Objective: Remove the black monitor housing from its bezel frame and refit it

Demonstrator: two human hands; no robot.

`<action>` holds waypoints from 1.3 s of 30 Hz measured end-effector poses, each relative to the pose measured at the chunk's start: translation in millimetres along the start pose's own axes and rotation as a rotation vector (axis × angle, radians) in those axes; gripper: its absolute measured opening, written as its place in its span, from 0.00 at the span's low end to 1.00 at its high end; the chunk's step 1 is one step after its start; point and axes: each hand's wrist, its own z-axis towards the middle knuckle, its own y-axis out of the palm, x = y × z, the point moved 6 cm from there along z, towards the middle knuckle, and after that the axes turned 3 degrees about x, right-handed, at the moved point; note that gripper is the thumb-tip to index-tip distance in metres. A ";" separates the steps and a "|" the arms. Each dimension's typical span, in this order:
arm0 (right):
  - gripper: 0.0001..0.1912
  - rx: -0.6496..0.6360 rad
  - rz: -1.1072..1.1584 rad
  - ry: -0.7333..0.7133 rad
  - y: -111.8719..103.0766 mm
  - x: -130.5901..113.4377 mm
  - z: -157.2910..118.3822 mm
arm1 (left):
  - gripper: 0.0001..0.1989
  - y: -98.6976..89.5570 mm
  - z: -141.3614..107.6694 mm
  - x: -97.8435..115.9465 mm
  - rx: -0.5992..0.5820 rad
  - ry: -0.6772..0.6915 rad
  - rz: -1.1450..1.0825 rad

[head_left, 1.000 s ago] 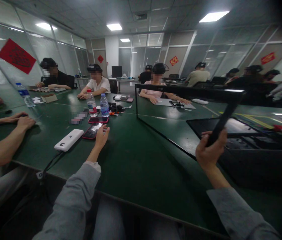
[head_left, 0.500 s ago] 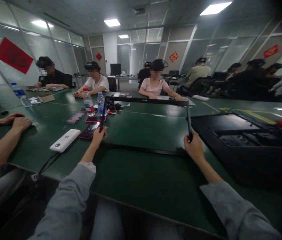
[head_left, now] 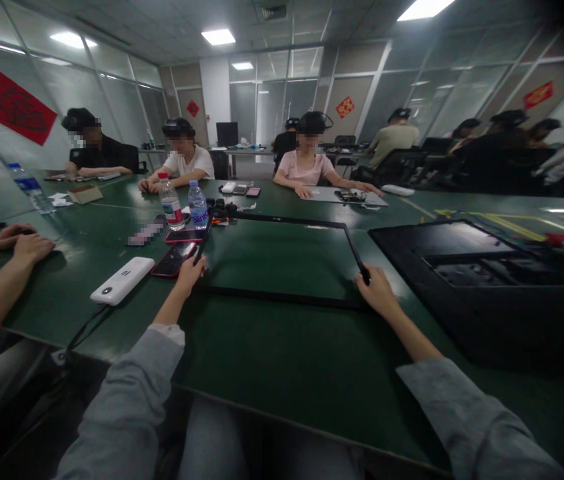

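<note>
A thin black screen bezel (head_left: 282, 297), an open rectangular frame, is held between my two hands over the green table (head_left: 282, 360). My left hand (head_left: 192, 272) is closed around its left side, close to a phone with a red edge (head_left: 175, 258). On the opposite side, my right hand (head_left: 376, 288) grips the bezel's right edge. The bezel's far edge tilts away from me, and the table shows through its middle. To the right of my right hand lies a black laptop part (head_left: 462, 240) on a dark mat (head_left: 462, 340).
A white power bank (head_left: 122, 281) with a cable lies left of my left arm. Two water bottles (head_left: 171, 203) stand beyond the phones. At far left rest another person's hands (head_left: 32, 243). Several people sit across the table, one beside a grey laptop part (head_left: 322, 195).
The bezel's far edge has tipped down and away, so the frame lies flatter and lower. Both hands still hold its sides. The view has shifted slightly.
</note>
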 end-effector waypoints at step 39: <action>0.29 -0.165 -0.094 -0.074 21.4 18.8 0.1 | 0.20 -7.9 -11.0 7.8 0.055 0.224 0.895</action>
